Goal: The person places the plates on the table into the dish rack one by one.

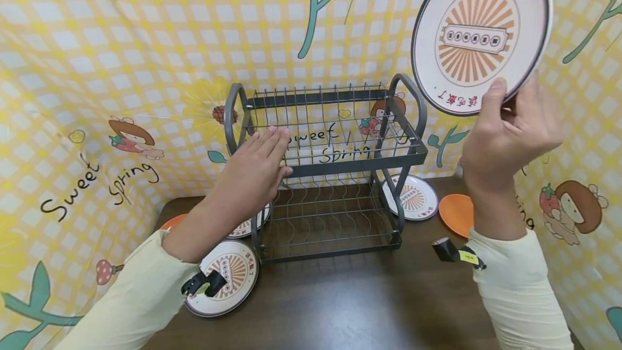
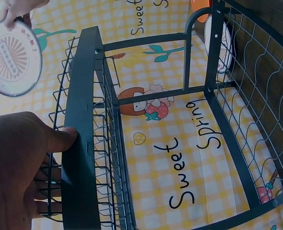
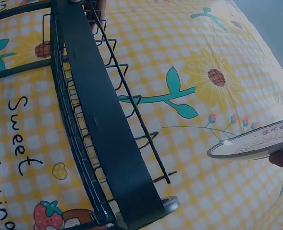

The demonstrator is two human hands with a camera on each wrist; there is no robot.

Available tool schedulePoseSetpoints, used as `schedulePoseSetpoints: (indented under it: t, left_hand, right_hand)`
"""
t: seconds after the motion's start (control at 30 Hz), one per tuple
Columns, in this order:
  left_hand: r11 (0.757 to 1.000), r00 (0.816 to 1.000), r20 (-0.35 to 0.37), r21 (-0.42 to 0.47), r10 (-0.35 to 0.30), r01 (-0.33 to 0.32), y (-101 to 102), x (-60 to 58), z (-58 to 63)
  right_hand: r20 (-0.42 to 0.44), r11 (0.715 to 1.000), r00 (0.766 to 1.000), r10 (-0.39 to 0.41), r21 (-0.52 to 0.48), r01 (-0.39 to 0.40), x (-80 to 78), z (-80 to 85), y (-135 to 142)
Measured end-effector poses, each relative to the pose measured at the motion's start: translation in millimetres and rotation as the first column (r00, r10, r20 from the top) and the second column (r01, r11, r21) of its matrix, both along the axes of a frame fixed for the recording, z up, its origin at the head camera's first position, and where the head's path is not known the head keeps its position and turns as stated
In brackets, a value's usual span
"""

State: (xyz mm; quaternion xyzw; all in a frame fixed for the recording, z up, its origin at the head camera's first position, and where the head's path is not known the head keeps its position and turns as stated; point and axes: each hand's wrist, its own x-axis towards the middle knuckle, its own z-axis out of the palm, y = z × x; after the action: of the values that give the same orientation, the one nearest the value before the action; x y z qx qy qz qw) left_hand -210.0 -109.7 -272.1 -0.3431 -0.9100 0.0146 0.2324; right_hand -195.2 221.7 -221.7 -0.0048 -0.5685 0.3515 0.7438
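Note:
A two-tier dark metal dish rack [image 1: 335,169] stands on the table. My left hand [image 1: 257,169] rests on the front left of its upper tier, fingers lying straight across the wires. In the left wrist view, the thumb of my left hand [image 2: 24,163] touches the flat front bar. Raised to the right above the rack, my right hand [image 1: 515,128] pinches a white plate [image 1: 478,36] by its lower edge, thumb on the printed face. The plate carries an orange sunburst and red characters. Part of the right hand lies outside the right wrist view.
White printed plates lie left of the rack, the nearest one [image 1: 243,285] partly under my left forearm. Behind the rack's right side lies another printed plate [image 1: 413,199], beside an orange plate [image 1: 455,214]. Yellow checked cloth [image 1: 194,31] hangs behind and at both sides of the brown table [image 1: 340,307].

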Motion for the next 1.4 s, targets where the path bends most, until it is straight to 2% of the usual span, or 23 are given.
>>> schedulePoseSetpoints:
  t: [0.3,0.53,0.83,0.93,1.1,1.2,1.4]
  left_hand:
    - [1.0,0.999,0.031,-0.003,0.011,-0.011,0.0,0.4,0.7]
    - [1.0,0.999,0.042,0.013,0.001,-0.001,0.4,0.3,0.4]
    - [1.0,1.0,0.031,0.017,0.007,-0.008,0.0,0.7,0.3]
    - [1.0,0.999,0.032,0.024,0.001,-0.002,-0.4,1.0,0.2]
    - [1.0,0.999,0.035,0.019,0.0,0.0,-1.0,1.3,-0.4]
    - [1.0,0.999,0.037,0.019,-0.002,0.002,-1.2,1.2,-1.0]
    - [1.0,0.999,0.034,0.027,-0.013,0.012,-1.4,0.7,-1.6]
  right_hand:
    - [0.11,0.998,0.994,-0.001,0.063,-0.006,-15.7,-3.5,-13.9]
    - [0.233,0.981,0.973,-0.006,0.19,-0.04,-24.4,-4.0,-18.6]
    - [0.398,0.94,0.915,-0.073,0.333,-0.07,-32.1,2.8,-25.6]
    - [0.447,0.932,0.892,-0.076,0.349,-0.096,-34.0,3.4,-26.9]
    - [0.543,0.924,0.836,-0.081,0.354,-0.141,-36.1,4.0,-28.6]
    - [0.578,0.914,0.809,-0.106,0.377,-0.149,-37.9,5.1,-29.1]
    - [0.611,0.9,0.779,-0.14,0.407,-0.156,-41.9,7.8,-29.5]
